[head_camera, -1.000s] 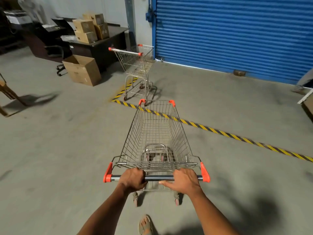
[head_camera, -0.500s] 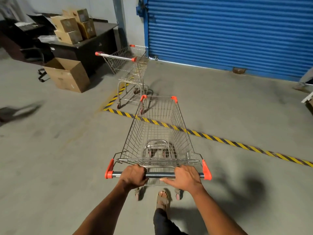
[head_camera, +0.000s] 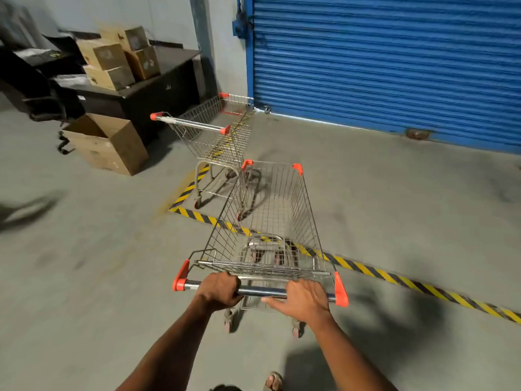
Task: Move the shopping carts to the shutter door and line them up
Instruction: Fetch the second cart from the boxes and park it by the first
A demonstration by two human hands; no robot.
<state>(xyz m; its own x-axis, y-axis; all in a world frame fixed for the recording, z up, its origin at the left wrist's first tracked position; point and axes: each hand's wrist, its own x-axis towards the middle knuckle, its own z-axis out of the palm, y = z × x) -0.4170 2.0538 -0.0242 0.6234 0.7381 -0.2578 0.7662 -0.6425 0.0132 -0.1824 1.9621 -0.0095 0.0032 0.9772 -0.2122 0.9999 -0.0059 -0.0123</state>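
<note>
While both hands, left hand [head_camera: 218,290] and right hand [head_camera: 303,301], clench the pushed cart [head_camera: 267,221] handle astride the floor tape [head_camera: 394,277], its front-left corner risks striking the parked cart [head_camera: 211,136] beside the shutter door [head_camera: 394,66].

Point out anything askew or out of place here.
The parked cart by the shutter door stands angled, not square to it. An open cardboard box sits on the floor beside the desk. Nothing looks damaged.

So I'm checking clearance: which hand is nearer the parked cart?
Left. The left hand grips the handle on the parked cart's side; the right hand grips it farther right, away from that cart.
</note>
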